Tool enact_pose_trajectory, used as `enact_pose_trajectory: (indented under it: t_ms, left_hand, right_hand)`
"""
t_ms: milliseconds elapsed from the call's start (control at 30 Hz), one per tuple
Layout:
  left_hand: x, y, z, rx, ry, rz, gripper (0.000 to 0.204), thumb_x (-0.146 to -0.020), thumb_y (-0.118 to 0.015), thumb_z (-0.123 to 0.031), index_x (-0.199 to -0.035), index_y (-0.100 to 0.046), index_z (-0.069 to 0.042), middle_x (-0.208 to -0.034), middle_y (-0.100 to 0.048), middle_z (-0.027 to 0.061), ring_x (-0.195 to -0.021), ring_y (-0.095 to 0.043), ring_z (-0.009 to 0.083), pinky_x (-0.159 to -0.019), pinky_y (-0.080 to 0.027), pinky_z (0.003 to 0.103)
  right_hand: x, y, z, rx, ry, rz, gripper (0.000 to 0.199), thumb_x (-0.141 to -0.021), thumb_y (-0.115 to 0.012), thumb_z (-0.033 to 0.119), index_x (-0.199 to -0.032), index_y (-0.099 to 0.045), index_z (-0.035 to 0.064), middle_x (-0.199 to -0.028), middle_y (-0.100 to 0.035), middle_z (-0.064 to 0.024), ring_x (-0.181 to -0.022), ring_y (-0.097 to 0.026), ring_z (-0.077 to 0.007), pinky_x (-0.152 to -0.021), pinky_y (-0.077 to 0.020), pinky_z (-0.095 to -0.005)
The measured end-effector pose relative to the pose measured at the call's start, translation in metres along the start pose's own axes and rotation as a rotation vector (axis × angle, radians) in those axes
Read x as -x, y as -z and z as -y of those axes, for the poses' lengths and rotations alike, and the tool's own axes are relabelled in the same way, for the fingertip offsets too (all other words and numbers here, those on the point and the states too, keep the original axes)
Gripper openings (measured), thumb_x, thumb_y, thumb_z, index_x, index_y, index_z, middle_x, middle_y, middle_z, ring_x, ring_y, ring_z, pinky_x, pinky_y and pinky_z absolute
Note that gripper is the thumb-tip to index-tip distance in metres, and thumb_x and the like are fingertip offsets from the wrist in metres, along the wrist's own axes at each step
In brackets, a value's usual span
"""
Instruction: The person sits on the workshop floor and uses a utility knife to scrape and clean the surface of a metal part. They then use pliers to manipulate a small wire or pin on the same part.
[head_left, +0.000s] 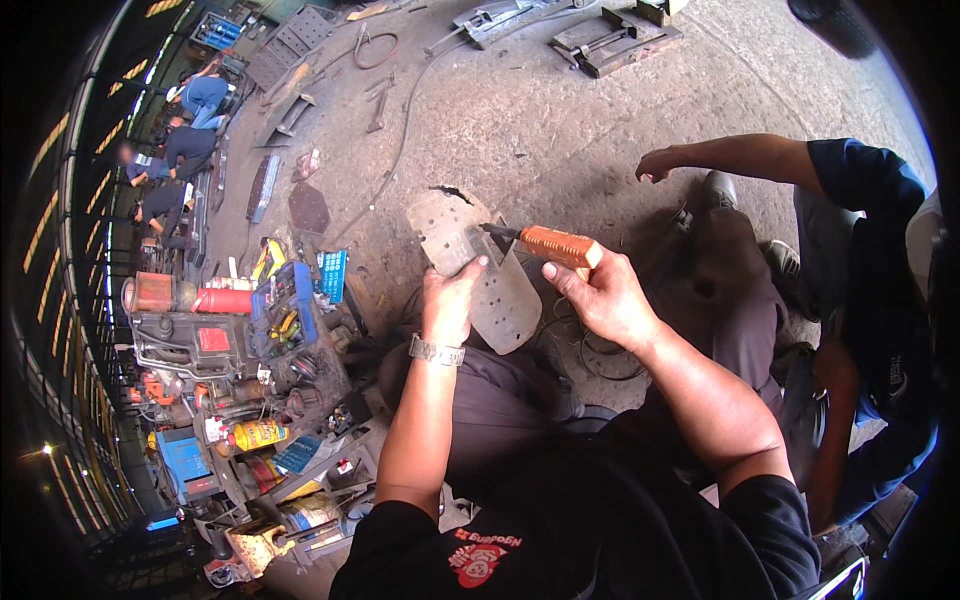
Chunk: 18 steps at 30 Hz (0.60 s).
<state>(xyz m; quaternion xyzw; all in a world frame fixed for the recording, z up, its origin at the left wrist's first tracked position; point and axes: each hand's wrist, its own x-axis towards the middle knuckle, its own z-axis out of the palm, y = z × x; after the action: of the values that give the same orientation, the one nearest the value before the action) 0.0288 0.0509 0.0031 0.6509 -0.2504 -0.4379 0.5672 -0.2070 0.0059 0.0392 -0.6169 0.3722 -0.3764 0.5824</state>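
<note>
My left hand [453, 298] grips the edge of a flat, light grey metal plate [508, 305], long with rounded ends and dotted with small holes. The thumb lies on its upper face and the fingers are hidden beneath. A jagged dark gap shows at the plate's far end. In my right hand [608, 300] is an orange-handled tool [560, 246] with a dark, narrow front end. Its tip is at a dark angular opening or part near the plate's middle; I cannot tell which, or whether they touch.
On the left, a bench holds a blue toolbox [283, 310], a red cylinder [222, 301] and a yellow bottle [258, 434]. A co-worker's hand [655, 165] reaches in from the right. Metal frames [615, 42] and a cable [405, 150] lie on the floor ahead. Several people crouch far left.
</note>
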Motion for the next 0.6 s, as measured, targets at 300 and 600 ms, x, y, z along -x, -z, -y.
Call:
enact_pose_trajectory:
  t_ms: [300,600]
  left_hand:
    - [0.002,-0.002,0.001,-0.047,-0.083,-0.009,0.034,-0.083,-0.079,0.002,-0.117,-0.07,0.0,-0.111,-0.074,0.0081,-0.098,-0.069,0.0171,-0.088,-0.054,0.035]
    - [0.007,-0.007,-0.005,-0.071,-0.136,-0.017,0.036,-0.084,-0.079,0.002,-0.118,-0.069,0.001,-0.112,-0.073,0.0071,-0.097,-0.067,0.0151,-0.088,-0.053,0.032]
  right_hand:
    - [0.001,0.003,0.003,0.133,0.077,0.002,0.028,-0.096,-0.071,0.02,-0.115,-0.067,0.0005,-0.061,-0.06,-0.0091,-0.054,-0.061,-0.0146,-0.057,-0.0508,-0.0326]
    - [0.004,0.002,0.01,0.159,0.088,0.043,0.026,-0.097,-0.069,0.018,-0.115,-0.066,-0.0001,-0.063,-0.062,-0.012,-0.058,-0.067,-0.0201,-0.059,-0.0529,-0.0347]
